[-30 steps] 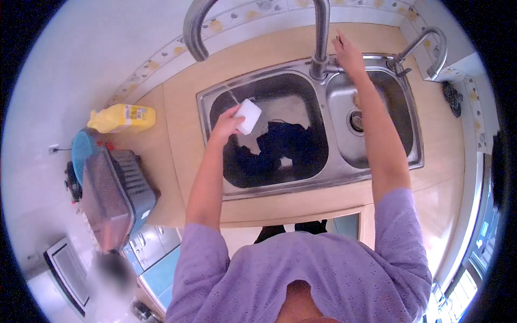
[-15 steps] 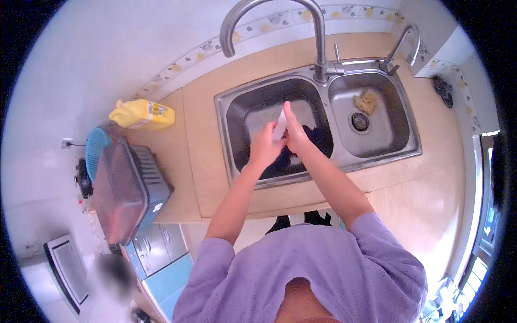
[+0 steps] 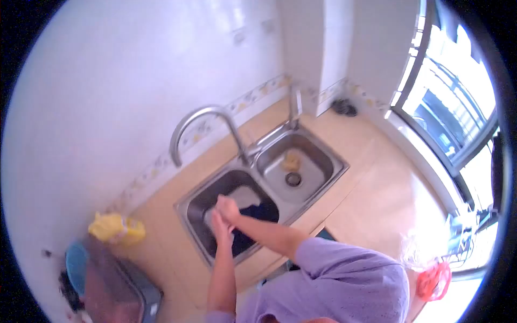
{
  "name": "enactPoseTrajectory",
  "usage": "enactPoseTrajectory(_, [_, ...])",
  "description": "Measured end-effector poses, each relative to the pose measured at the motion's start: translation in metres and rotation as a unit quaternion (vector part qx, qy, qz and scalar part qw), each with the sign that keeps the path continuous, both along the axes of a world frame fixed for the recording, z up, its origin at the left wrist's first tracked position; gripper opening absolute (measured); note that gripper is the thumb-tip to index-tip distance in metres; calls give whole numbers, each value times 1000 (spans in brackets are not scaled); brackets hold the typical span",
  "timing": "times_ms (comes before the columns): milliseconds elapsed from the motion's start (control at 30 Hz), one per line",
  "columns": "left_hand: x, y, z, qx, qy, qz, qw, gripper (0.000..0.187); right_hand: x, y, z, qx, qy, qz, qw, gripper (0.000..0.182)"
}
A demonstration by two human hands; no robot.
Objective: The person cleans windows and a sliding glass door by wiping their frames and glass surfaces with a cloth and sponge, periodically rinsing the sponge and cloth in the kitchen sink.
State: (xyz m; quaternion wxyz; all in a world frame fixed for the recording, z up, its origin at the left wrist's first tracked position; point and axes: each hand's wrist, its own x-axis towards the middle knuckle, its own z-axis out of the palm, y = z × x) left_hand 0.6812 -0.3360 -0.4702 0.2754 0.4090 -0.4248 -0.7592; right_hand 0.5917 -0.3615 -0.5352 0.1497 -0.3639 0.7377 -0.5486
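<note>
Over the left basin of the steel sink (image 3: 195, 229), my left hand (image 3: 221, 227) and my right hand (image 3: 228, 209) are pressed together. Both look closed, but blur hides the fingers and whatever lies between them. A pale patch shows at the left edge of my left hand, too smeared to name. Dark cloth (image 3: 261, 213) lies in the basin below and to the right of my hands. The curved faucet (image 3: 207, 111) rises behind them, its spout above the basin's back left side.
The right basin holds a yellowish scrubber (image 3: 292, 160) beside the drain (image 3: 293, 179). A yellow jug (image 3: 117, 229) and a grey lidded rack (image 3: 129, 280) stand at left, near a blue basket (image 3: 76, 267). Dark items (image 3: 344, 107) lie in the back corner; a red bag (image 3: 433, 281) is lower right.
The view has swung right and tilted, bringing the window and red bag into sight. My hands remain together over the left basin; the white object seen between them earlier is no longer clear.
</note>
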Motion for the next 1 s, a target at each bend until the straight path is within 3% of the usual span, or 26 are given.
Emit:
enactPoseTrajectory(33, [3, 1, 4, 5, -43, 14, 999, 63, 1, -10, -2, 58, -84, -44, 994, 33])
enactPoseTrajectory(67, [6, -4, -4, 12, -41, 1, 999, 65, 2, 0, 15, 48, -132, -18, 990, 36])
enactPoseTrajectory(167, [13, -14, -23, 3, -12, -35, 999, 70, 4, 1, 15, 63, -92, 8, 994, 35])
enactPoseTrajectory(267, [11, -21, -34, -57, 52, -50, 996, 75, 11, -5, 5, 144, -39, 68, 986, 46])
enactPoseTrajectory(367, [14, -28, -44, -38, 93, -20, 995, 77, 27, -3, 10, -14, -233, -1, 972, 59])
enactPoseTrajectory(400, [16, -32, -53, -14, 92, 8, 996, 74, 18, -7, 2, 23, -274, 121, 954, 69])
enactPoseTrajectory(433, [13, -35, -58, 11, 90, 37, 995, 71, 21, -7, 7, -6, -296, 102, 950, 69])
enactPoseTrajectory(467, [11, -28, -48, -19, 92, 55, 994, 69, 26, -5, 15, -35, -319, 85, 943, 69])
enactPoseTrajectory(533, [12, -27, -27, -93, -9, 1, 996, 67, 32, 0, 28, -83, -389, 72, 915, 67])
enactPoseTrajectory(567, [13, -26, -16, -130, -60, -24, 989, 66, 30, 2, 36, -56, -380, 72, 920, 71])
enactPoseTrajectory(600, [9, -18, -8, -98, -30, 13, 995, 54, 28, 5, 44, -29, -371, 71, 925, 75])
enactPoseTrajectory(700, [11, -38, -30, -50, 74, -40, 995, 49, 22, 20, 66, -12, -367, 103, 924, 83])
enactPoseTrajectory(733, [14, -38, -23, 38, 160, -68, 984, 45, 18, 28, 73, -16, -367, 121, 922, 85])
enactPoseTrajectory(767, [20, -39, -14, 35, 132, -86, 987, 45, 19, 37, 86, -19, -367, 139, 919, 87])
enactPoseTrajectory(833, [33, -35, 5, 30, 73, -116, 990, 43, 29, 55, 114, 30, -368, 67, 927, 88])
enactPoseTrajectory(900, [33, -24, 10, -36, 66, -113, 991, 34, 23, 53, 94, 87, -360, 115, 922, 86])
enactPoseTrajectory(933, [32, -28, -8, -52, 95, -124, 986, 32, 7, 45, 71, 141, -372, 232, 888, 69])
enactPoseTrajectory(967, [29, -27, -11, -67, 124, -135, 981, 30, 5, 48, 75, 135, -352, 238, 895, 68])
enactPoseTrajectory(1000, [19, -20, -16, -17, 118, -32, 992, 30, 4, 53, 77, 129, -334, 242, 902, 66])
